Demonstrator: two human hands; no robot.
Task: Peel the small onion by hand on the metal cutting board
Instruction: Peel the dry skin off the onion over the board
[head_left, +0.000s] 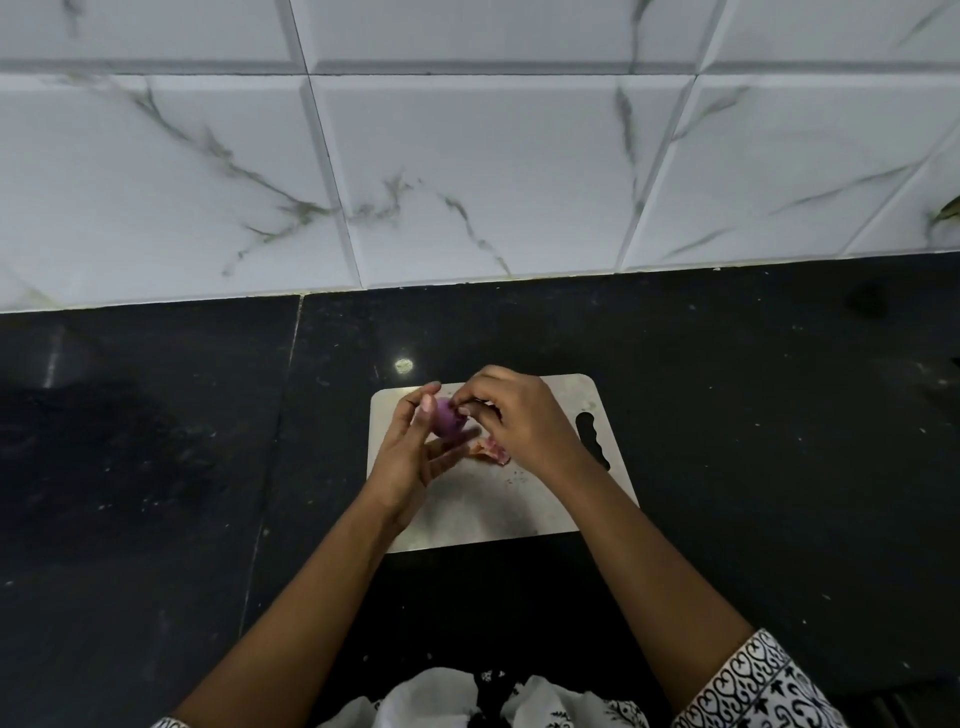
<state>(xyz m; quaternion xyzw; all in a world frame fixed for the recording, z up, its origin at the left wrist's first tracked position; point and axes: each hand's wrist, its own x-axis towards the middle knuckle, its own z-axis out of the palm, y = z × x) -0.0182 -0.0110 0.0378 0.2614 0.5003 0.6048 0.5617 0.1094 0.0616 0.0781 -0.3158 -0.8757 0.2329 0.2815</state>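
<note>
Over the board, left hand holds the mostly bare onion, right hand pinches its top; looks nearly done, peel dropped nearby.

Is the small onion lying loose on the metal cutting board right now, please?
No, the left hand holds the small onion above the metal cutting board while the right hand picks at it.

onion half hidden; sleeve cut off
</note>
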